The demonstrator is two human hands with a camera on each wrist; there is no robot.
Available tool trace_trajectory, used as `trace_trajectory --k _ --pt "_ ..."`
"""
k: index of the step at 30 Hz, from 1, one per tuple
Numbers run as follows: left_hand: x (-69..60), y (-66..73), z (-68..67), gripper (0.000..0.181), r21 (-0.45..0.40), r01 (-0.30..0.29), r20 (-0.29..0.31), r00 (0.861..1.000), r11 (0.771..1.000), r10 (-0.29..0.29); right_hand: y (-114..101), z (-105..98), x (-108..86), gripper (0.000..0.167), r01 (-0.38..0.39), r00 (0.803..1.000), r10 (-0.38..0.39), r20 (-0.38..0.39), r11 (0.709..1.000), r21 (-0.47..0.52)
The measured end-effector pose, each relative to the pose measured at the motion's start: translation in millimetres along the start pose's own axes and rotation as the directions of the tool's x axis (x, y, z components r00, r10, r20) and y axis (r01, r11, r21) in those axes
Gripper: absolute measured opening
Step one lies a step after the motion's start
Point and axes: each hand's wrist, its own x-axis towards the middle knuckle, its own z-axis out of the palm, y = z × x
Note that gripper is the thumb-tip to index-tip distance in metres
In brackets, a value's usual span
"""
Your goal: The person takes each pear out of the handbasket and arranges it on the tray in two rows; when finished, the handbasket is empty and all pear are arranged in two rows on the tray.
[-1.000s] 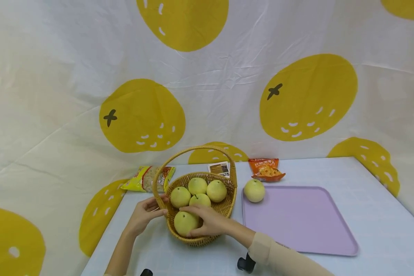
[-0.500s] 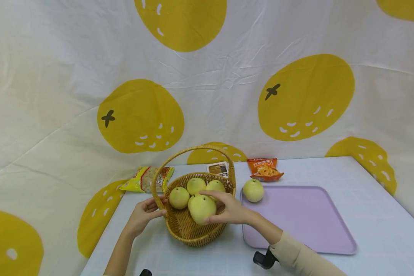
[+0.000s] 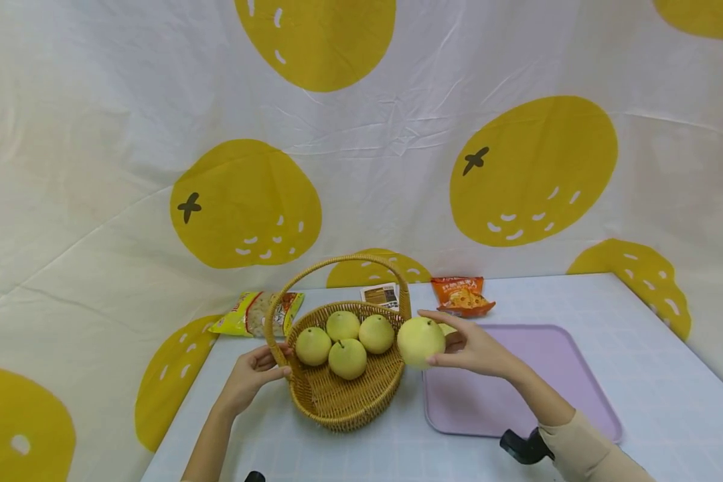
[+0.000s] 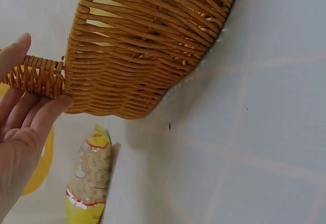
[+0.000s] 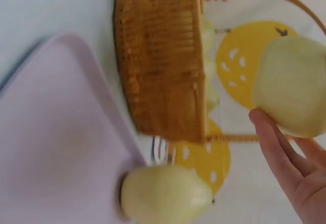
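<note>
My right hand [image 3: 472, 347] grips a pale yellow-green pear [image 3: 420, 342] in the air between the wicker basket [image 3: 349, 414] and the purple tray [image 3: 518, 395]. In the right wrist view the hand [image 5: 300, 175] has its fingers against the held pear [image 5: 293, 84]. Several pears, one of them at the front [image 3: 347, 359], lie in the basket. With my left hand [image 3: 250, 378] I hold the base of the basket's handle; the left wrist view shows that hand [image 4: 25, 127] around the woven handle [image 4: 38, 76]. Another pear [image 5: 165, 193] sits at the tray's corner, mostly hidden in the head view.
Behind the basket lie a yellow snack bag [image 3: 256, 313] at the left and a printed card [image 3: 381, 295]. An orange snack packet [image 3: 462, 296] lies behind the tray. A curtain with large yellow fruit prints hangs at the back.
My right hand has lifted the front pear out of the basket and carried it right, towards the tray. The left hand has stayed at the handle.
</note>
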Motion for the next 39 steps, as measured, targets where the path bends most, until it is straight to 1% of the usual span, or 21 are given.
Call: trace_trajectory --k 2,5,9,12,16,20,23,27,29,35,39 --pt "-0.5 -0.8 0.2 0.056 0.000 -0.004 0.003 1.000 1.000 0.004 3 -11 -7.6 0.069 -0.020 0.999 0.020 -0.028 1.000 -0.017" --pt "-1.2 -2.0 0.3 0.056 0.006 -0.013 0.005 1.000 1.000 0.013 9 -25 -17.9 0.069 -0.028 0.997 0.025 -0.067 0.999 -0.040" --pt "-1.2 -3.5 0.2 0.055 0.008 -0.023 -0.009 1.000 1.000 0.023 19 -44 -31.9 0.068 -0.062 0.991 0.053 -0.121 0.995 -0.073" --pt "0.0 -3.6 0.2 0.055 0.013 -0.022 -0.017 1.000 1.000 0.022 27 -56 -43.1 0.067 -0.106 0.983 0.087 -0.163 0.988 -0.112" --pt "-0.1 -2.8 0.4 0.055 0.024 -0.022 -0.018 1.000 0.999 0.022 37 -68 -54.6 0.067 -0.152 0.973 0.121 -0.195 0.976 -0.154" --pt "-0.7 -2.6 0.4 0.056 0.018 -0.023 -0.012 1.000 1.000 0.023 47 -77 -63.4 0.067 -0.233 0.953 0.185 -0.239 0.953 -0.193" --pt "-1.0 -3.0 0.8 0.056 0.011 -0.021 -0.011 1.000 1.000 0.021 54 -82 -68.1 0.068 -0.276 0.939 0.216 -0.268 0.938 -0.208" --pt "-1.8 -3.6 1.0 0.055 0.012 -0.025 -0.014 1.000 1.000 0.025 62 -85 -70.5 0.068 -0.288 0.933 0.226 -0.281 0.936 -0.203" --pt "-2.0 -4.0 1.0 0.053 0.010 -0.021 -0.024 0.999 1.000 0.021 65 -85 -70.6 0.068 -0.300 0.928 0.232 -0.290 0.929 -0.216" --pt "-2.2 -3.5 1.4 0.054 0.010 -0.020 -0.022 1.000 1.000 0.020 77 -83 -67.2 0.071 -0.318 0.922 0.244 -0.302 0.920 -0.228" --pt "-2.3 -3.8 1.5 0.054 0.005 -0.021 -0.025 0.999 1.000 0.021 83 -80 -64.4 0.071 -0.312 0.925 0.244 -0.291 0.926 -0.214"
